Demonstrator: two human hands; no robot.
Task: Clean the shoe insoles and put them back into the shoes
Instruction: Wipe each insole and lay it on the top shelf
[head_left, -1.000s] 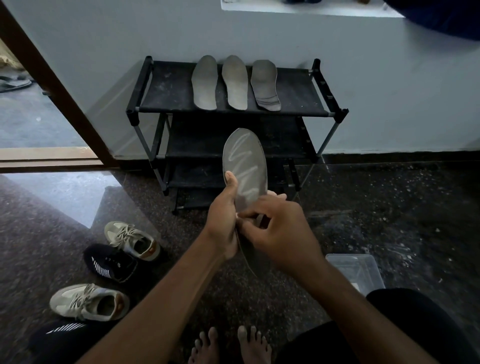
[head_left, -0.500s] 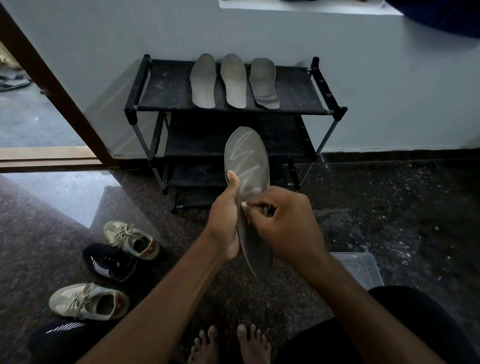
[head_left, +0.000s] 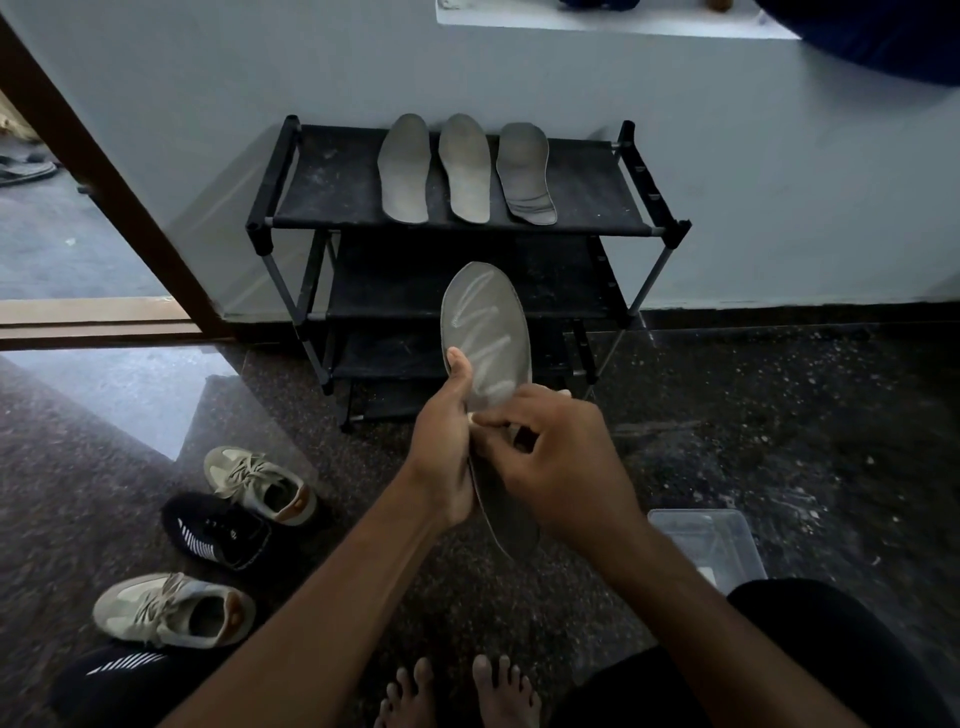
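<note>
I hold a grey insole upright in front of me, its upper part streaked with pale zigzag marks. My left hand grips its left edge, thumb on the face. My right hand has curled fingers pressed on the insole's middle and pinches something small and pale that is mostly hidden. Three more grey insoles lie side by side on the top shelf of a black shoe rack. Two beige sneakers and two black sneakers sit on the floor at the left.
A clear plastic box stands on the dark speckled floor by my right knee. The rack backs onto a pale wall. A brown door frame opens to the left. My bare feet are below the insole.
My right hand has shifted slightly on the insole's middle, rubbing it. The insole and my left hand stay about where they were; the camera has tilted a little.
</note>
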